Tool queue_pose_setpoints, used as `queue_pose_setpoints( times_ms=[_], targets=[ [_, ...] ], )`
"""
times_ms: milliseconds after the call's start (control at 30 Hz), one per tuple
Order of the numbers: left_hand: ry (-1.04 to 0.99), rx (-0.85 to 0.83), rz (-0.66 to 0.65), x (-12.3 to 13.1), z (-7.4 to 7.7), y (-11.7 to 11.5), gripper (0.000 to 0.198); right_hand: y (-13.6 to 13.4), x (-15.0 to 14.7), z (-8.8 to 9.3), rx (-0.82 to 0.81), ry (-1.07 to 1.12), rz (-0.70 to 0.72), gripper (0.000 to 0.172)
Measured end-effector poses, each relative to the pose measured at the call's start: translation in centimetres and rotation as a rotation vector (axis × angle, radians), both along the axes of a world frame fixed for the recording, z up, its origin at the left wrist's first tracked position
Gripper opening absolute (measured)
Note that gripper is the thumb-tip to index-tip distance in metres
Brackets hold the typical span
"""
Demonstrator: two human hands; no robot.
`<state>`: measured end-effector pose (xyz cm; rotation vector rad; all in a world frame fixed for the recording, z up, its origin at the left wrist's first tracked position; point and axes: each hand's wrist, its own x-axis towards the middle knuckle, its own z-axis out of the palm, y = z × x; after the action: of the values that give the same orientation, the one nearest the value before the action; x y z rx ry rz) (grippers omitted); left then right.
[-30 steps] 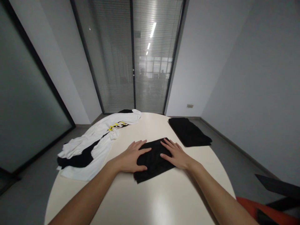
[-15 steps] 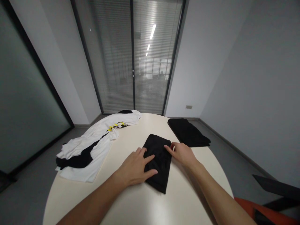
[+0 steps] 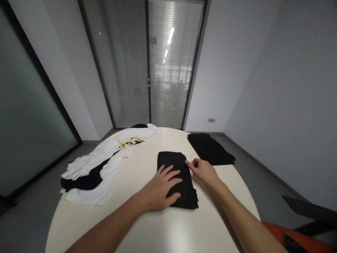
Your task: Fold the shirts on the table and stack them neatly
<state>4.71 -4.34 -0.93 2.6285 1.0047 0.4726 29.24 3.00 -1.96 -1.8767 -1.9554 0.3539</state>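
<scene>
A folded black cloth (image 3: 181, 165) lies on the pale round table (image 3: 173, 232) in front of me, its layered edges showing at the lower right corner. My left hand (image 3: 164, 188) rests flat on it with the fingers spread. My right hand (image 3: 201, 170) is at the cloth's upper right edge, thumb and fingertips curled close together at the border; whether fabric is pinched between them is too small to tell.
White garments (image 3: 110, 175) with black and yellow parts lie loosely along the table's left side. Another folded black cloth (image 3: 209, 149) sits at the back right edge. An orange and black chair (image 3: 302, 237) stands at the lower right.
The black cloth has turned so that its lower end points further right. My left hand has moved slightly right, further onto it, with its fingers spread. My right hand has shifted slightly left.
</scene>
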Motion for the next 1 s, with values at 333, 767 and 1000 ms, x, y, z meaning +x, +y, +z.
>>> queue_pose_setpoints(
  times_ms=[333,767,1000],
  targets=[
    [-0.060,-0.039,0.001,0.9,-2.0,0.3,0.059,0.2,-0.7,-1.3,-0.085,-0.102,-0.024,0.034],
    [-0.006,-0.012,0.201,3.1,-2.6,0.2,0.062,-0.5,-0.9,0.1,-0.149,-0.248,-0.096,0.043],
    [-0.056,0.074,0.382,2.9,-3.8,1.1,0.059,0.1,-0.1,0.7,-0.012,-0.113,-0.086,0.022]
  ],
)
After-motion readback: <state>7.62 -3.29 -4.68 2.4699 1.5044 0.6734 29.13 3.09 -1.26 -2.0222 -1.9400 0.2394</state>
